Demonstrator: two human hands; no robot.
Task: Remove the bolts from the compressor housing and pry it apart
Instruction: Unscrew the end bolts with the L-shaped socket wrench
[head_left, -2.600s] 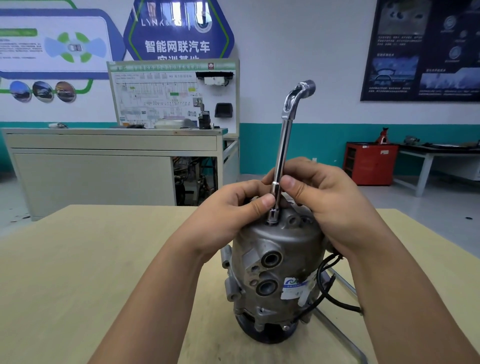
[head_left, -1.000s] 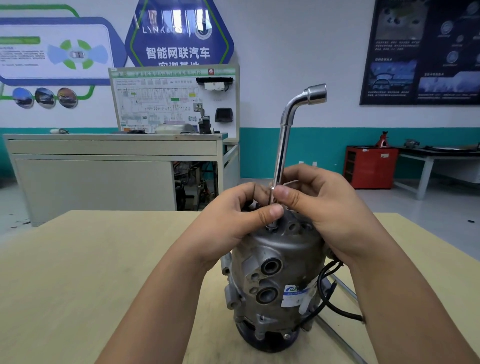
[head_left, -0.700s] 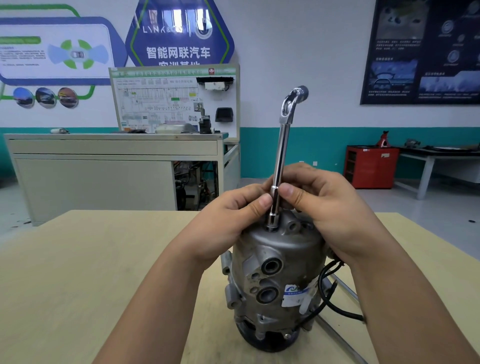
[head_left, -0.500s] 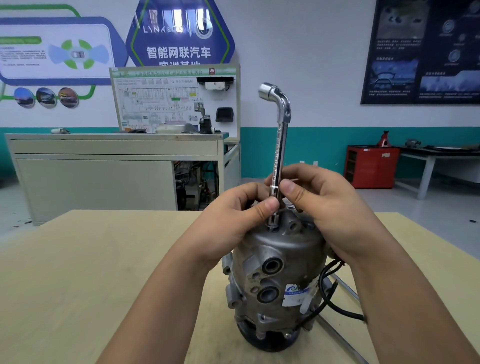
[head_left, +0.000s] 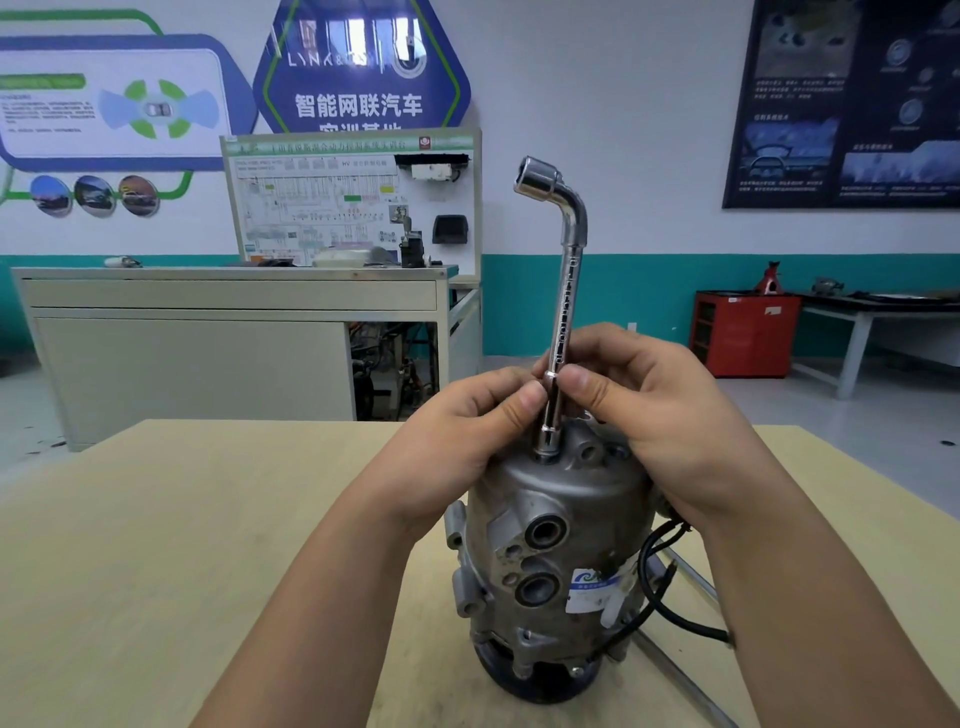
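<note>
You had the grey cast-metal compressor housing (head_left: 556, 530) standing upright on the pale wooden surface (head_left: 156, 545), near centre. Your left hand (head_left: 457, 441) and right hand (head_left: 654, 415) both pinched the chrome L-shaped socket wrench (head_left: 563, 312), its lower end seated on the housing's top, bent socket end pointing left.
</note>
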